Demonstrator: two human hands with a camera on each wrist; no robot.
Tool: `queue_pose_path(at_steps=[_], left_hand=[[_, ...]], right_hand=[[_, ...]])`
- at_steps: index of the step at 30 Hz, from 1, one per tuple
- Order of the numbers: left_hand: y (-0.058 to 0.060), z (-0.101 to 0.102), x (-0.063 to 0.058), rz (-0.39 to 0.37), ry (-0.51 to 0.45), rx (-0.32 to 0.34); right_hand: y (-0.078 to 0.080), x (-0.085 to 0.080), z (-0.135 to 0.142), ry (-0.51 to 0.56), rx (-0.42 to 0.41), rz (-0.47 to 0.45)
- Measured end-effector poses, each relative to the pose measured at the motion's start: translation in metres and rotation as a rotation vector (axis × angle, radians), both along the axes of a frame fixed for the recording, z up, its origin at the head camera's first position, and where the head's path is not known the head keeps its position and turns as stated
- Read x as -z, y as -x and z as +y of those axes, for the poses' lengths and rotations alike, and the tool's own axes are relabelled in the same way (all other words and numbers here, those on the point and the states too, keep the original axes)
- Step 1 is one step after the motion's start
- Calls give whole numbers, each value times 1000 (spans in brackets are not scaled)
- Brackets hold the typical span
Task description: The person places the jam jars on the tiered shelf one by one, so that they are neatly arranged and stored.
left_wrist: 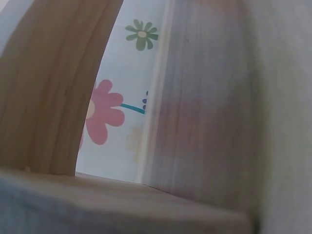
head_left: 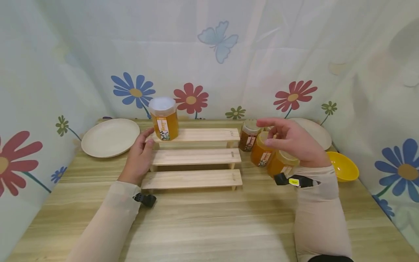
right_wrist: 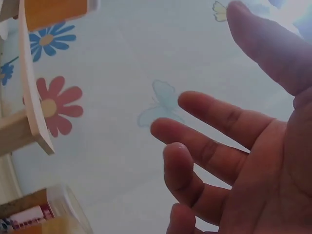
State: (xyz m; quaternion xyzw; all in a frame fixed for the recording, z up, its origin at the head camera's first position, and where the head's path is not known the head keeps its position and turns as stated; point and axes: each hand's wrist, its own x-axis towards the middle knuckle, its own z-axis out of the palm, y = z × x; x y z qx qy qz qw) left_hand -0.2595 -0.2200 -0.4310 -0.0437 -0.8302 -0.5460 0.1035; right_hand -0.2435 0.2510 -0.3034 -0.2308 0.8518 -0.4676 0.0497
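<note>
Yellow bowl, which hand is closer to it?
Right. The right hand is by the jars, close to the yellow bowl; the left hand is farther, at the left end of the wooden shelves.

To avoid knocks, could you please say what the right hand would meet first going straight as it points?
Possibly the white-lidded faceted amber jar on the pale wooden top shelf; depth is unclear.

The white-lidded jar (head_left: 171,125) is amber, the bowl (head_left: 345,167) yellow, the pale backdrop (head_left: 157,54) flower-patterned.
</note>
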Motion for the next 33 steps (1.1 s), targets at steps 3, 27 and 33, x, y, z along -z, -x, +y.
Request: queue_pose_path(at_steps=[3,27,33], left_hand=[[0,1,-1,-5,-2,-2],[0,1,1,9,12,-11],[1,1,1,15,17,-8]], right_hand=[[2,1,22,-14,-21,18],[48,77,115,57,-105,-208],[53,84,116,123,-193,-267]])
